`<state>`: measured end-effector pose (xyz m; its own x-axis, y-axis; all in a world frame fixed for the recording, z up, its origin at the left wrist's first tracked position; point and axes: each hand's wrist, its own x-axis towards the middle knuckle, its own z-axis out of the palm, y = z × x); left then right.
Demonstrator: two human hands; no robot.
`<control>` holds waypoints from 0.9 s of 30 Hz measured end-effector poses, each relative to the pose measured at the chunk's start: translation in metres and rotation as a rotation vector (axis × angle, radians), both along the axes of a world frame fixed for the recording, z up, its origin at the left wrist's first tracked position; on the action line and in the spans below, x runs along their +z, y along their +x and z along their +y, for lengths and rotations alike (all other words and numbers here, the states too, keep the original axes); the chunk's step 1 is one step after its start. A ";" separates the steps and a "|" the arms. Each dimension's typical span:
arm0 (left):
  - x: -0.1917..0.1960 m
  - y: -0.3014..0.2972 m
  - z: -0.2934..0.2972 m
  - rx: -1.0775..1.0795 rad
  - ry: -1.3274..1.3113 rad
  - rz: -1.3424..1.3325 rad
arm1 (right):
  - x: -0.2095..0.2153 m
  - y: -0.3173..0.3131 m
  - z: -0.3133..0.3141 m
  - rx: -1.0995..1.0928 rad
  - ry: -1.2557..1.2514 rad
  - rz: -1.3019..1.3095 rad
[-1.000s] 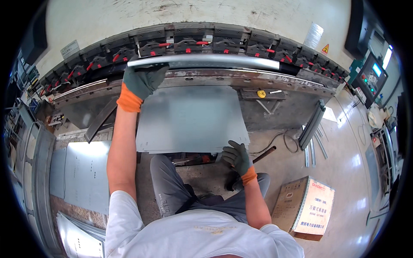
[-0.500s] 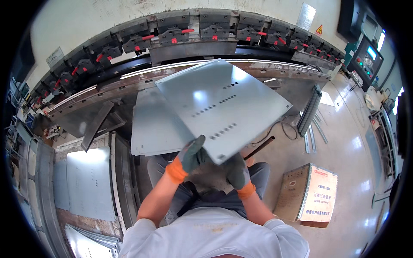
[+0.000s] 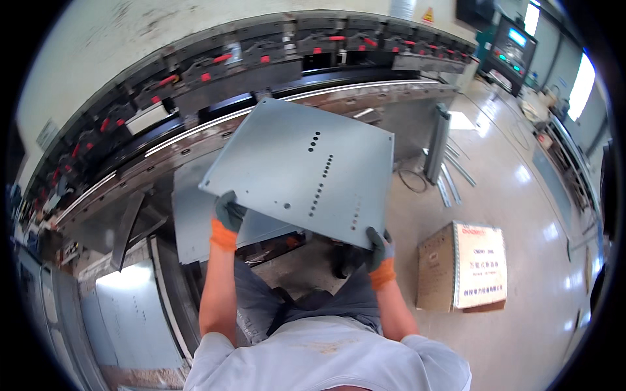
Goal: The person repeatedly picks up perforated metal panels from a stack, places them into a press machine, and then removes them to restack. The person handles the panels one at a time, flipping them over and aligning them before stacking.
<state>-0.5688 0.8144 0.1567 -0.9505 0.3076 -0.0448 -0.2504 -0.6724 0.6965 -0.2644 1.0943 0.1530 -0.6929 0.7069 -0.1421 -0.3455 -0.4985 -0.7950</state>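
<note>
A flat sheet-metal panel, grey and pierced by rows of round holes, is held up in front of me. My left hand, in a dark green glove with an orange cuff, grips its near left corner with the thumb on top. At the near right corner my right hand, gloved alike, pinches the edge; its other fingers are partly hidden under the sheet. Beneath the panel lie more metal sheets, mostly covered by it. The panel's far edge reaches up near the bending machine's bed.
A long press brake with red-handled clamps spans the far side. Its control panel stands far right. A cardboard box sits on the floor at right, near metal strips. At left, a perforated sheet lies on a bench.
The panel has turned, and its near edge now runs between both hands. My left hand has moved left and up to one corner; my right hand has shifted slightly right. The view has swung right.
</note>
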 end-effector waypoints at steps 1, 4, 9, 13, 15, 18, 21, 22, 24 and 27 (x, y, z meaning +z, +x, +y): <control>0.001 0.018 -0.020 -0.004 -0.032 -0.009 | 0.003 -0.001 0.005 0.013 0.011 -0.059; 0.006 0.044 -0.073 -0.062 0.044 -0.041 | 0.010 -0.018 0.008 0.152 0.112 -0.056; -0.007 0.048 -0.118 0.045 0.055 0.040 | 0.021 -0.098 0.035 0.487 0.390 -0.064; -0.013 0.026 -0.116 0.089 0.159 -0.122 | 0.016 -0.169 0.058 0.540 0.182 -0.058; -0.011 0.017 -0.111 0.040 0.193 -0.083 | 0.013 -0.190 0.068 0.530 0.140 -0.083; -0.006 0.008 -0.098 -0.010 0.237 -0.028 | 0.016 -0.208 0.083 0.495 0.059 -0.047; -0.001 0.005 -0.087 -0.029 0.243 -0.019 | 0.024 -0.218 0.094 0.473 0.066 -0.080; -0.001 0.004 -0.083 -0.036 0.242 -0.021 | 0.026 -0.220 0.098 0.463 0.083 -0.083; -0.001 0.004 -0.077 -0.005 0.236 -0.071 | 0.030 -0.226 0.104 0.439 0.138 -0.110; -0.003 0.002 -0.069 -0.014 0.256 -0.088 | 0.029 -0.239 0.112 0.394 0.212 -0.172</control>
<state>-0.5670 0.7455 0.1541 -0.9421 0.3322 -0.0457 -0.3124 -0.8202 0.4792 -0.5030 1.2068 0.1815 -0.8929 0.4212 -0.1591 -0.0175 -0.3855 -0.9226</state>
